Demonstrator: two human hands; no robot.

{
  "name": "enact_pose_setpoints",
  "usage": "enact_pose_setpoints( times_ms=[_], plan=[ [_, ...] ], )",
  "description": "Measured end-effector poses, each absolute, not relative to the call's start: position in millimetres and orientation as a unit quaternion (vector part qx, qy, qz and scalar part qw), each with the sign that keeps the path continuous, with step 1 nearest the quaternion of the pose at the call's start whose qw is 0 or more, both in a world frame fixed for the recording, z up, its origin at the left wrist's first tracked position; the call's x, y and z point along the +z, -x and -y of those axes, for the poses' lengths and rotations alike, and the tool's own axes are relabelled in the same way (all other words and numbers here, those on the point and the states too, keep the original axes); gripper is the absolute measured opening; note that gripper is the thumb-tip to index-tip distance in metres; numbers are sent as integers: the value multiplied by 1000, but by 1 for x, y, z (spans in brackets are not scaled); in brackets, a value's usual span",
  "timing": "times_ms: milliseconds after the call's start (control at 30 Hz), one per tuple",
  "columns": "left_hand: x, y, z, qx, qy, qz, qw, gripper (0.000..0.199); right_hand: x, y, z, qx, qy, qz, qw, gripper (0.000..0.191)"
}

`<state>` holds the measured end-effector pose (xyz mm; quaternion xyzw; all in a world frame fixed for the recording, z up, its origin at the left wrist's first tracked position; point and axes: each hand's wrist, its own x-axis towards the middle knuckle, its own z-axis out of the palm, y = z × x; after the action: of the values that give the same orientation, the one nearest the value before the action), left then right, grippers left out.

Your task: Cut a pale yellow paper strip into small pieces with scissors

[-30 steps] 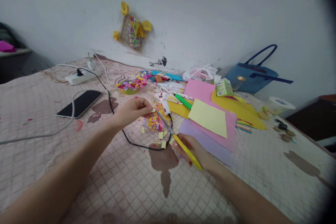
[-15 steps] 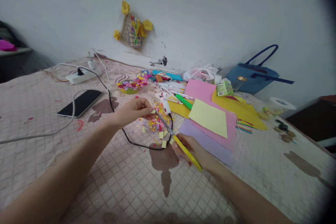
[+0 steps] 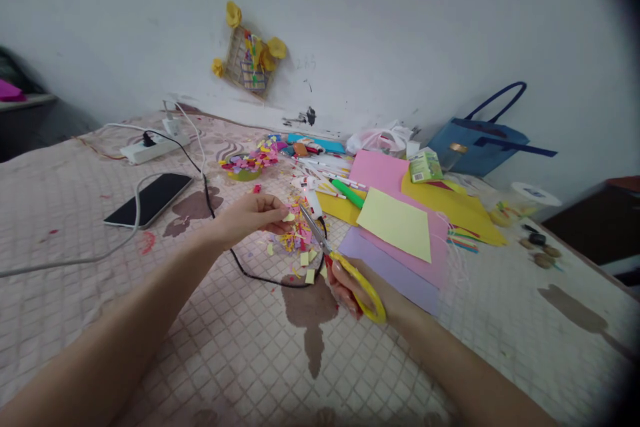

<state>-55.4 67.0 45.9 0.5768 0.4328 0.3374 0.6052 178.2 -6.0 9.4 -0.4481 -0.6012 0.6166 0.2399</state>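
My left hand [image 3: 255, 217] pinches a small pale yellow paper piece [image 3: 289, 217] between thumb and fingers. Yellow-handled scissors [image 3: 357, 280] are in my right hand [image 3: 350, 283], their blades pointing up and left, a short gap from the paper piece. Below and between the hands lies a heap of pink, yellow and purple paper scraps [image 3: 299, 238]. Pale yellow squares [image 3: 311, 276] rest at its near edge. Just behind the heap is a white glue gun [image 3: 313, 199] with a black cord.
Coloured paper sheets [image 3: 395, 223] lie right of the scraps, with a green box [image 3: 425, 165] and blue bag [image 3: 480, 147] behind. A bowl of paper pieces [image 3: 245, 173], a black phone [image 3: 150, 200] and a power strip [image 3: 155, 149] are at the left.
The scissors have turned in my right hand, showing their handle loops, and their blades have drawn away from the paper piece. My left hand has shifted slightly down and left.
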Motion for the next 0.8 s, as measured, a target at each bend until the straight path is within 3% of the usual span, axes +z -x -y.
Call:
enact_pose_setpoints(
  times_ms=[200, 467, 800],
  plan=[
    [44, 57, -68, 301, -600, -450, 589, 19, 7, -182, 3, 625, 430, 606, 239, 50],
    [39, 60, -69, 225, -718, -460, 472, 22, 6, -183, 3, 617, 435, 610, 240, 48],
    [32, 58, -68, 197, -687, -432, 550, 23, 13, -179, 4, 600, 467, 598, 252, 50]
  ],
)
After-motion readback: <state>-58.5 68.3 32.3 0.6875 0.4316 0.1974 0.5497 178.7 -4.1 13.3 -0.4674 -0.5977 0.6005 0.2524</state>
